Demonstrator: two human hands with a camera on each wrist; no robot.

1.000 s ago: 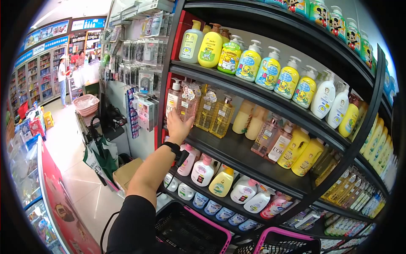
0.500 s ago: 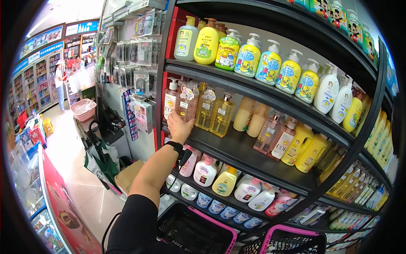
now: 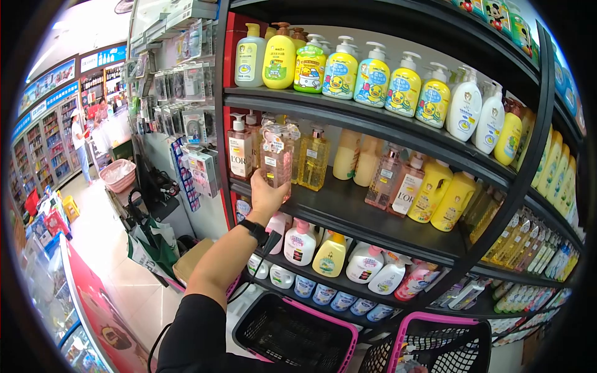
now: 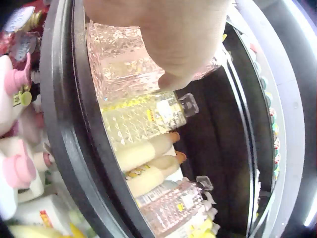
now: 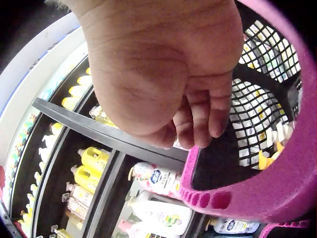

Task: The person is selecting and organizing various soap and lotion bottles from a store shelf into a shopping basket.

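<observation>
My left hand (image 3: 268,198) grips the lower part of a clear pink pump bottle (image 3: 277,158) at the front of the middle shelf (image 3: 348,208). A round picture tag hangs near the bottle's top. In the left wrist view, my fingers (image 4: 173,34) lie across the faceted pink bottle. A yellow faceted bottle (image 3: 313,163) stands to its right, and a pink bottle with a white label (image 3: 239,152) to its left. Outside the head view, my right hand (image 5: 163,69) hangs with loosely bent fingers over the pink rim of a black basket (image 5: 252,198).
Yellow and white pump bottles (image 3: 370,78) line the shelf above. White and pink bottles (image 3: 300,244) fill the shelf below. Two black baskets with pink rims stand below, one on the left (image 3: 351,348) and one on the right (image 3: 404,329) with bottles inside. A glass counter (image 3: 62,311) is at left.
My left hand has closed on the pink bottle and drawn it forward and slightly right, overlapping the yellow bottles. The head view has shifted a little to the right.
</observation>
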